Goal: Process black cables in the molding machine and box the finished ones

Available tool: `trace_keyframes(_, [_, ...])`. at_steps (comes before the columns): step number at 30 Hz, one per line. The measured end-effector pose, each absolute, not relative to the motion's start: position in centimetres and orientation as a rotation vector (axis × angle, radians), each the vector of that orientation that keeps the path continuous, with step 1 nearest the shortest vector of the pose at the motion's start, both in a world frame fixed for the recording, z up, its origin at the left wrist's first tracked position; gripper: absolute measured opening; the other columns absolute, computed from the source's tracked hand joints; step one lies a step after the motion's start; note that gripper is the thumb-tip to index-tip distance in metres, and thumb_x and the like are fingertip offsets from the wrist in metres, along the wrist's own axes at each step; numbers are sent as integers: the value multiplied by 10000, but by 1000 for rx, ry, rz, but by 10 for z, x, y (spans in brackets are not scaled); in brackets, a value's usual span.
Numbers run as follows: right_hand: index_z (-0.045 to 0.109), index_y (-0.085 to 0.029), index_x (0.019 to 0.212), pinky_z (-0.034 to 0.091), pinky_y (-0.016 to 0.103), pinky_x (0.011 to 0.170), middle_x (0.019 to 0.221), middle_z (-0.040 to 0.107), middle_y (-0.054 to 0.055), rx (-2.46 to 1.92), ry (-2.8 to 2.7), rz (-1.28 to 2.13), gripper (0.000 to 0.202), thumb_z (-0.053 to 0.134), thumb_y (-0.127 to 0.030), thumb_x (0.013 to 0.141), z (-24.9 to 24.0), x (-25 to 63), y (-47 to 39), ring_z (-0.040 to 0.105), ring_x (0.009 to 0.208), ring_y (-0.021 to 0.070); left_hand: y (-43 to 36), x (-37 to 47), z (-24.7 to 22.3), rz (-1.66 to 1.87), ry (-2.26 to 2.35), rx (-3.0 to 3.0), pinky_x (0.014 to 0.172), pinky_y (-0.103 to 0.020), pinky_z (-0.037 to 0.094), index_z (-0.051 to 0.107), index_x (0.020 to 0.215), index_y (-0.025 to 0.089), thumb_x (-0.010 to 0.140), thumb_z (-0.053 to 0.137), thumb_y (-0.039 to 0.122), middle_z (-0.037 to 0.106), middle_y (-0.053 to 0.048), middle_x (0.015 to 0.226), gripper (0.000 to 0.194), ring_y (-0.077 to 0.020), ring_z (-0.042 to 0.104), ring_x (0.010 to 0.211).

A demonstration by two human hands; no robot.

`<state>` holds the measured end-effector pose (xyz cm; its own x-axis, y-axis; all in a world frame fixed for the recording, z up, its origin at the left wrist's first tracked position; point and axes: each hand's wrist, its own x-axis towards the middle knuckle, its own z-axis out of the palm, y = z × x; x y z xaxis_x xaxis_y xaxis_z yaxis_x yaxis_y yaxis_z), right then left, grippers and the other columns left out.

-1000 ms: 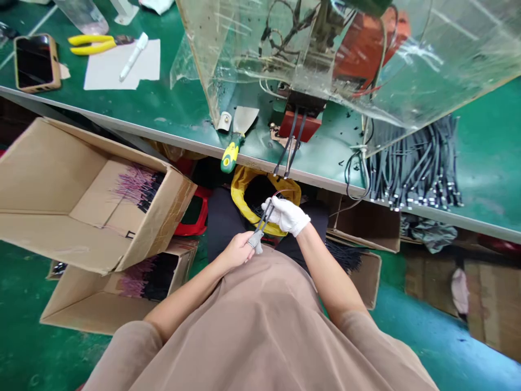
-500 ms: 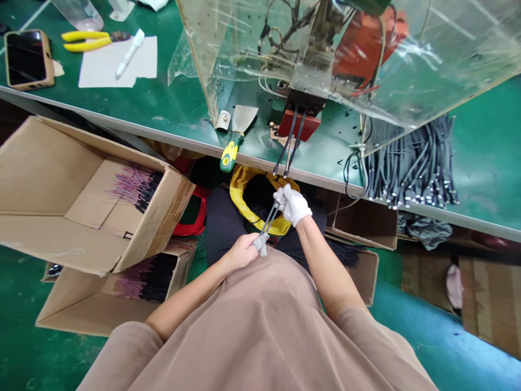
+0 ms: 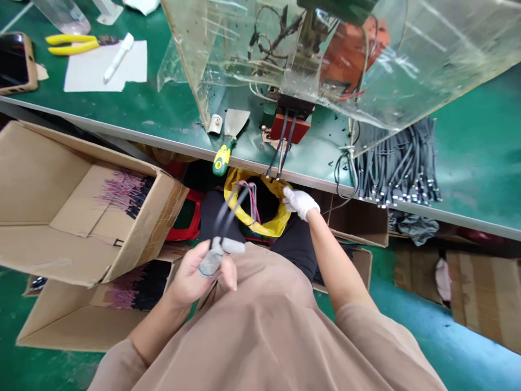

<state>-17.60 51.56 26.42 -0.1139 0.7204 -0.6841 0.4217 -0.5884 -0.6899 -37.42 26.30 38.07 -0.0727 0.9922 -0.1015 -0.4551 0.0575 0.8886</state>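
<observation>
Two black cables (image 3: 231, 213) with pink and red wire ends rise from my left hand (image 3: 211, 266), which is closed on them near my lap and wears grey finger covers. My right hand (image 3: 300, 203), in a white glove, is near the right rim of a yellow bag (image 3: 273, 226), with its fingers loosely bent and apart and nothing visible in them. Two other black cables (image 3: 287, 142) stick out of the machine's red block (image 3: 293, 129) over the table edge.
Cardboard boxes (image 3: 163, 212) with pink-wired cables stand at the left. A clear cover (image 3: 187, 65) encloses the machine. A scraper (image 3: 229, 142), yellow pliers (image 3: 77, 44), a marker (image 3: 118, 58) and a phone (image 3: 14, 62) lie on the table (image 3: 476, 157); a black cable pile (image 3: 401, 163) lies at the right.
My left hand has moved left with the cables, whose wire ends now show. My right hand has let go of them and moved slightly right. The whole view has shifted a little.
</observation>
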Motion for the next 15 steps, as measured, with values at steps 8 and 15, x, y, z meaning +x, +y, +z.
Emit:
trace_keyframes(8, [734, -171, 1030, 573, 319, 709, 975, 758, 104, -1823, -2007, 1279, 386, 546, -491, 923, 389, -110, 522, 708, 750, 203, 332, -384, 402, 1591, 853, 737, 633, -277, 631, 786, 871, 209, 747, 835, 222, 788, -64, 1012, 134, -202, 754, 733])
trace_keyframes(15, [797, -159, 1015, 507, 387, 887, 1067, 743, 157, -2188, -2239, 50, 446, 548, -503, 878, 405, -77, 597, 675, 1052, 326, 390, -373, 398, 1702, 882, 764, 478, -186, 483, 768, 876, 193, 658, 883, 199, 775, -71, 900, 247, -77, 594, 528])
